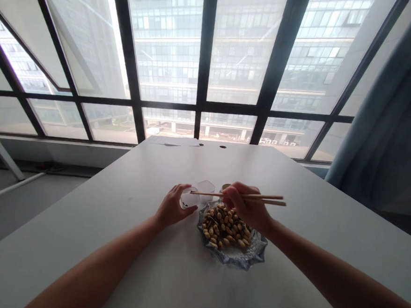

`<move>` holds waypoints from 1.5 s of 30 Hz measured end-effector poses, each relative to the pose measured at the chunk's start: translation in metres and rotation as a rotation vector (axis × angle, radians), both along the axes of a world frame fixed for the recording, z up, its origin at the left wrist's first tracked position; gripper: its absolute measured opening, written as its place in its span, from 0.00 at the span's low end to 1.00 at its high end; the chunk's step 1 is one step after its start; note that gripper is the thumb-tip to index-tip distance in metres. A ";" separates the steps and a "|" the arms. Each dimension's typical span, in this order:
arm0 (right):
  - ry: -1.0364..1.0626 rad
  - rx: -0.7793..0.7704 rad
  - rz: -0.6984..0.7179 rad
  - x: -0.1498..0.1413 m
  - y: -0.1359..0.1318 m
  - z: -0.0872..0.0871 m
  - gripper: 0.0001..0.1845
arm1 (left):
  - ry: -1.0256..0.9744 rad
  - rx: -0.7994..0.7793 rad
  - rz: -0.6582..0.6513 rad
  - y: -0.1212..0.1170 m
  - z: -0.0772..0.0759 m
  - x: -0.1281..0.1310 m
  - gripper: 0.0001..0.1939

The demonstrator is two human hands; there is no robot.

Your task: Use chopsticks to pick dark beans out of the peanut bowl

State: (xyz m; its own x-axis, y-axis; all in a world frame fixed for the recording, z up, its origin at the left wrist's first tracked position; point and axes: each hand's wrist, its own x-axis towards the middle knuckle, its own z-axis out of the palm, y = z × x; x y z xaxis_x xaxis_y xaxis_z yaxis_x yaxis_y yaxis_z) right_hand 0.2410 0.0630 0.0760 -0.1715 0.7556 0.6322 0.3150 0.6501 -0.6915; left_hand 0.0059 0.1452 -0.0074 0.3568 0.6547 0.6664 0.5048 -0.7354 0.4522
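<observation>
My left hand (172,206) is curled round a small clear container (189,199), thumb and fingers on its sides. A few dark specks lie in the container's bottom. My right hand (248,206) grips a pair of wooden chopsticks (265,197), whose tips reach left over that container. Something small and dark sits at the tips, too small to name surely. Below my right hand stands a scalloped glass bowl (246,263) holding pistachios (227,227) with dark, slender seeds among them.
Just right of the held container is another clear container (206,190). A third round container (225,187) is partly hidden behind my right hand. All rest on a white table (147,280). Papers (172,141) lie at its far edge, before tall windows. A blue curtain (371,114) hangs right.
</observation>
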 end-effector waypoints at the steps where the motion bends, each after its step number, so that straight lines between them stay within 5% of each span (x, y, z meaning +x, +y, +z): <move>1: -0.076 0.004 0.020 0.000 0.003 -0.003 0.23 | -0.004 0.004 0.000 0.000 0.000 0.000 0.31; 4: -0.126 0.006 0.032 0.004 0.007 -0.008 0.22 | -0.012 0.019 -0.005 0.002 -0.002 0.000 0.31; 10: 0.124 -0.024 -0.052 0.034 -0.018 0.006 0.23 | -0.007 0.028 -0.009 0.005 -0.005 0.000 0.30; 13: 0.172 -0.158 -0.070 0.057 -0.035 0.009 0.28 | 0.000 0.016 -0.004 0.006 -0.005 -0.001 0.30; 21: 0.095 -0.512 0.028 0.075 -0.057 -0.023 0.30 | 0.015 0.004 0.010 0.005 -0.003 -0.001 0.29; 30: 0.297 -0.238 -0.150 0.073 -0.040 -0.043 0.26 | 0.025 -0.011 0.017 0.009 -0.007 -0.002 0.30; 39: 0.371 -0.215 -0.225 0.087 -0.040 -0.033 0.29 | 0.026 -0.015 0.020 0.008 -0.006 -0.001 0.30; 45: 0.181 -0.138 -0.250 0.088 -0.041 -0.041 0.23 | 0.034 -0.025 0.019 0.009 -0.007 -0.001 0.30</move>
State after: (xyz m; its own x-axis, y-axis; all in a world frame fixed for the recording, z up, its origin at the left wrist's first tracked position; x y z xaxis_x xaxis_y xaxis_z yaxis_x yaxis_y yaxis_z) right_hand 0.3286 0.0221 0.0350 0.1361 0.8408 0.5240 0.3167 0.4642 -0.8271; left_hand 0.0046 0.1542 -0.0146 0.3668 0.6775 0.6375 0.5338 -0.7145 0.4522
